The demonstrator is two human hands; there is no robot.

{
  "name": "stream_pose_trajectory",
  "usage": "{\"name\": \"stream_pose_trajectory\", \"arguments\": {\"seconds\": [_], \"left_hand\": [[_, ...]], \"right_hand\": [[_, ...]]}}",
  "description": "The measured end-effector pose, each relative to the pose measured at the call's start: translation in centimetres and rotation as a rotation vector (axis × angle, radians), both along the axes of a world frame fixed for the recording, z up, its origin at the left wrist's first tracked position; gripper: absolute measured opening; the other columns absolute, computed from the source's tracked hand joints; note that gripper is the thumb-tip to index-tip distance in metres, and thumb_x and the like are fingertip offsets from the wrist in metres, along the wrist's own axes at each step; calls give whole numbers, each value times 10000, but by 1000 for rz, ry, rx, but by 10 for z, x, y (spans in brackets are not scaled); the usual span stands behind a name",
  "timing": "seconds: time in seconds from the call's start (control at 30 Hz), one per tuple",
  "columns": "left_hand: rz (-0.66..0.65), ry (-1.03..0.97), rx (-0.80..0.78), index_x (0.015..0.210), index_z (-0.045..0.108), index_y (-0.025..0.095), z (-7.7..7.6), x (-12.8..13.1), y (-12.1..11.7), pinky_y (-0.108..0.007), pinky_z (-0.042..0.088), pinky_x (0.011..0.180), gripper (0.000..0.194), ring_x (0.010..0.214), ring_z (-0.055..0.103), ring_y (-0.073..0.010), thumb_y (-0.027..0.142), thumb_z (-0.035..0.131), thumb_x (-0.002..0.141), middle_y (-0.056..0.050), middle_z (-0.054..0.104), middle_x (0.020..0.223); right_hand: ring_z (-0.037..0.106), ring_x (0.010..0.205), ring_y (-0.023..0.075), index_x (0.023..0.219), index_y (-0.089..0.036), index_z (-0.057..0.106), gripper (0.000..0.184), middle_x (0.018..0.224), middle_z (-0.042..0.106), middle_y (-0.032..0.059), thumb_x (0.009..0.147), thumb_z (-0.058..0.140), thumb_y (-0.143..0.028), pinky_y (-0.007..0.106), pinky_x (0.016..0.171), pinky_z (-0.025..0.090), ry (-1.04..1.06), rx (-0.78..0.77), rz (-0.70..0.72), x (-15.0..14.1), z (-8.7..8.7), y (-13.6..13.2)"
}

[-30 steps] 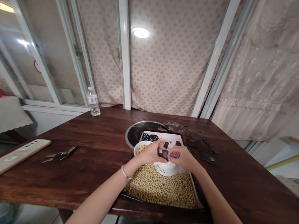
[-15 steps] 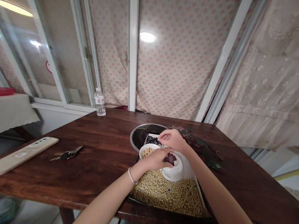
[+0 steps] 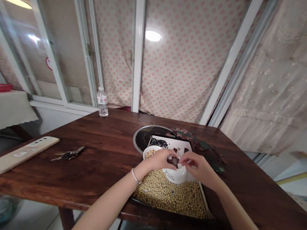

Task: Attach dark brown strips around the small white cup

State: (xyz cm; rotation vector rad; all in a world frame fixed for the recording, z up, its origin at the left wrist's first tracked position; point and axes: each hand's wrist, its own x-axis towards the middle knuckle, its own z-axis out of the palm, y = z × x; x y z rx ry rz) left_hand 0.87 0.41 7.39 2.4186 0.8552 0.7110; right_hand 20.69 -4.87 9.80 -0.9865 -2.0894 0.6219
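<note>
My left hand [image 3: 162, 159] is closed on a small dark brown piece [image 3: 174, 160], held between thumb and fingers above a white bowl [image 3: 176, 176] with small printed marks. My right hand [image 3: 195, 166] is just right of it, fingertips pinched; anything between them is too small to make out. Below both hands, round pale-yellow beans or beads [image 3: 173, 197] fill the near part of a shallow black-edged tray [image 3: 177, 143]. A second white bowl [image 3: 149, 149], partly behind my left hand, contains similar yellow pieces. Small black pieces [image 3: 159, 143] lie at the tray's far left.
A round dark disc with a pale rim [image 3: 139, 139] lies under the tray's far left side. Dark green and reddish scraps [image 3: 206, 146] are scattered to the right. Keys [image 3: 69, 154], a phone [image 3: 21, 155] and a water bottle [image 3: 102, 102] are on the left of the wooden table [image 3: 102, 136].
My right hand moved from the left hand to the black pieces at the tray's far left, then returned beside it. My left hand kept hold of the brown piece. The view shifted slightly.
</note>
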Motion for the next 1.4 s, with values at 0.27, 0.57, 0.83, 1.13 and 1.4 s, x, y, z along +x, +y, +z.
{"name": "stream_pose_trajectory", "arguments": {"seconds": [0.27,0.57,0.83,1.13,1.4], "left_hand": [[45,3,-29,1108,546,215,6,0,-1,-297,442,718,601,872,633,-241,353,796,579,-42,686,986],[54,4,-59,1165,468,206,8,0,-2,-302,442,719,688,857,635,-239,304,793,566,-55,678,1007],[68,-27,-94,1179,453,209,5,-1,-1,-314,448,720,723,857,634,-243,349,793,556,-63,672,1015],[68,-80,-147,1228,387,219,1,0,-2,-312,453,709,784,834,647,-229,311,800,568,-66,684,1030],[77,-61,-148,1212,416,220,4,-1,-3,-331,443,742,731,885,635,-251,316,786,588,-75,676,1056]], "right_hand": [[559,597,116,717,-162,664,200,721,610,16,662,536,-17,196,528,417,-232,-233,86,3,-43,-33],[532,589,99,734,-154,692,212,689,614,8,680,529,-30,182,531,391,-240,-175,206,-8,-29,-20],[563,604,129,756,-159,712,165,692,650,25,690,577,-90,222,560,436,-95,-39,40,1,-9,27],[559,612,129,764,-157,712,187,735,649,36,690,566,-67,230,565,430,-38,25,-30,-11,-31,42],[576,680,147,828,-167,710,202,793,616,48,741,546,-91,244,588,450,13,53,-35,-5,-38,39]]}}
